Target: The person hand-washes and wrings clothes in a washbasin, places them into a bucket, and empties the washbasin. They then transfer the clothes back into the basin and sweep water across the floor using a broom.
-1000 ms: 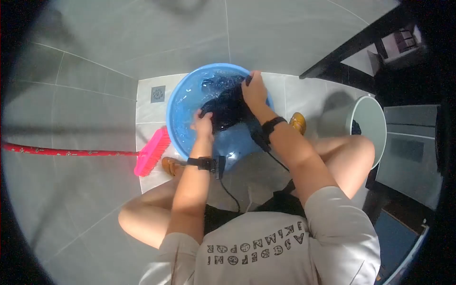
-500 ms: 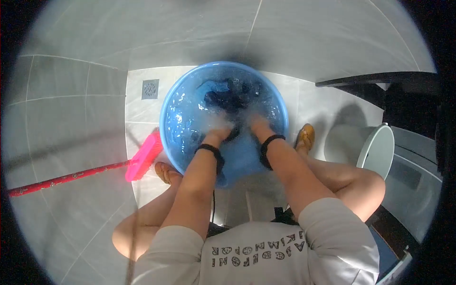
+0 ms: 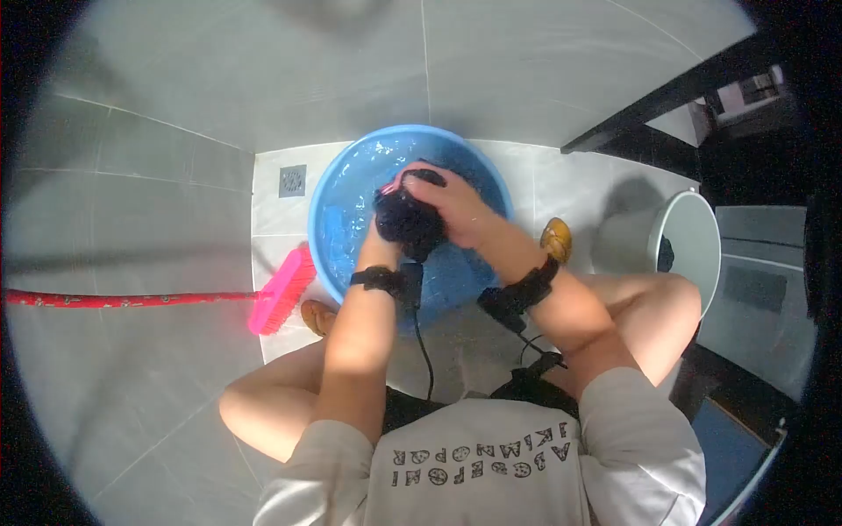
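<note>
A bunched dark wet cloth (image 3: pixel 407 219) with a pink part along its upper edge is held up over the blue basin (image 3: pixel 317 237). My right hand (image 3: pixel 458 209) is closed around the cloth's upper right side. On the left of the bundle, my left hand (image 3: pixel 379 248) grips it too, with most of its fingers hidden behind the cloth. Water with bright glints fills the basin below, and a lighter blue patch (image 3: pixel 333 225) shows at its left inside. Both wrists wear black bands with cables.
A pink broom (image 3: pixel 281 294) with a red handle leans left of the basin, near a square floor drain (image 3: pixel 292 181). To the right, a pale bucket (image 3: pixel 686 237) lies tilted with something dark inside. Grey tiled walls stand close behind and at left.
Both hands have come up out of the water and together, with the dark cloth now bunched between them. The view has shifted slightly, and splashing has calmed.
</note>
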